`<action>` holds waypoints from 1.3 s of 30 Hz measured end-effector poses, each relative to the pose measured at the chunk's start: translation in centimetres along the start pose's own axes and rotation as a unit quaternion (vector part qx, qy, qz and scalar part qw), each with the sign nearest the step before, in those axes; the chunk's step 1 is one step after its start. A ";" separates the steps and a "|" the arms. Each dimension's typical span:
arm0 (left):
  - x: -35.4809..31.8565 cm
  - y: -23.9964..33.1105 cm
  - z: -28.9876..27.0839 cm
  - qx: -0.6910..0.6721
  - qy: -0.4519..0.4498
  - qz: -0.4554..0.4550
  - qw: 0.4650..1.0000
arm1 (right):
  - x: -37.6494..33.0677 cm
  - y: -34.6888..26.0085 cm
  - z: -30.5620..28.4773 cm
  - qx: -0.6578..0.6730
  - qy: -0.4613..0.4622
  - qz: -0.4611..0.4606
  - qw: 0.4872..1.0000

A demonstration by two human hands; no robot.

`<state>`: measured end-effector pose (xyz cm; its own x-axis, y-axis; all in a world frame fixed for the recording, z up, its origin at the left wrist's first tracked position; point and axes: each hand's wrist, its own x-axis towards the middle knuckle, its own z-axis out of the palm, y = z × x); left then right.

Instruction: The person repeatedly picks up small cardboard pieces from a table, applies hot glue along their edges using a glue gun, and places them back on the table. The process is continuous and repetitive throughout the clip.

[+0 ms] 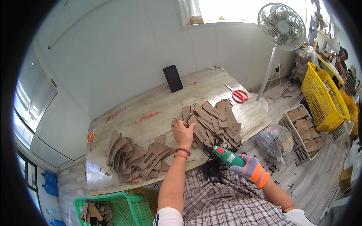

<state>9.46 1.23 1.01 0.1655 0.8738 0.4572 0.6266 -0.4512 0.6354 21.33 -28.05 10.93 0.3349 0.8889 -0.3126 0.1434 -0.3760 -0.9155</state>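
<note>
On the worktop: I see two spreads of flat brown leather-like pieces, one fanned at 1 o'clock from the left hand, one heaped at 8 o'clock from it.
Left hand (183, 132): bare, red cord at the wrist, palm down on the near edge of the right-hand spread of brown pieces (215, 122); fingers curled onto one piece, pressing or picking it. I cannot tell whether it is pinched or only pinned.
Right hand (252, 168): gloved in purple and orange, fingers clenched around the green glue gun (228, 156), held off the worktop's near edge with the nozzle aimed toward 10 o'clock, at the left hand.
Reason for hold: I judge the gun is kept clear of the surface so the tip touches nothing, and close enough to reach the piece under the left hand.
Left pile (137, 158): overlapped loosely, well apart from the right spread; a bare strip of worktop (151, 105) lies between.
Dark tangle (212, 169): black strands hanging at the near edge, just under the gun.
Edges: right spread runs near the worktop's 3 o'clock corner; left pile sits close to the near edge.
Open room: the far half is mostly bare, save a dark phone (173, 78) propped on the wall and red scissors (237, 94) at 1 o'clock.
Off the worktop: green basket (124, 209) at 7 o'clock, yellow basket (324, 100) and white fan (281, 26) at 2 o'clock.
</note>
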 end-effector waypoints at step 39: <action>-10.2 9.1 -7.6 -0.637 -0.160 -0.252 0.711 | -0.2 -1.3 0.9 0.112 0.075 -0.057 0.989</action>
<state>7.69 -13.17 6.85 0.4566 0.8874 -0.0634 -0.4972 0.3137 0.8089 20.28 -27.48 11.96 0.4645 0.8674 -0.1786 -0.0160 -0.1934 -0.9810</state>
